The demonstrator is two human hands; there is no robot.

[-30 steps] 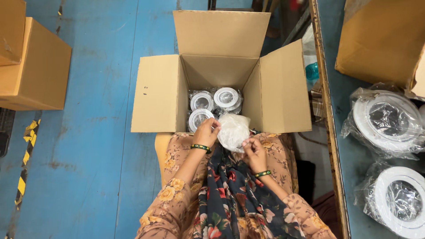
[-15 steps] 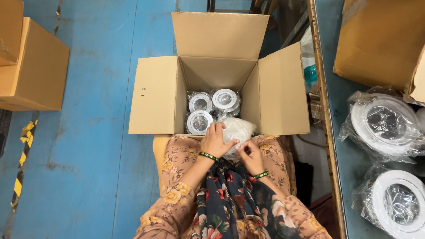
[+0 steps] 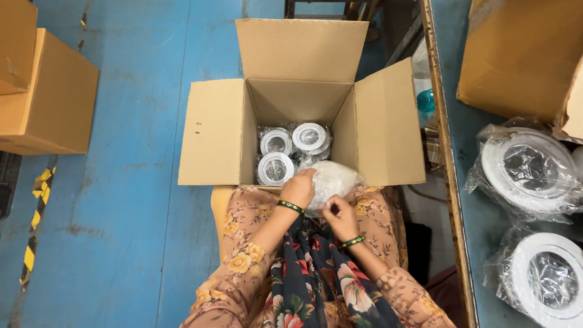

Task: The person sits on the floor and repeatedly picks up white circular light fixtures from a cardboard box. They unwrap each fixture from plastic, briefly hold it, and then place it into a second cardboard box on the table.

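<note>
hands (image 3: 319,200) grasping bagged bundle (image 3: 334,182) | contents hidden by plastic | box (image 3: 212,133) floor covered

Under me lay a worn blue floor (image 3: 121,182) (yellow-black hazard tape (image 3: 33,243) at its left edge), evenly lit.

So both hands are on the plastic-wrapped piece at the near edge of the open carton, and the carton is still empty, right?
Not empty. The head view shows three bagged white round fittings already inside the carton. Both the left hand and right hand are on the wrapped piece at its near edge.
</note>
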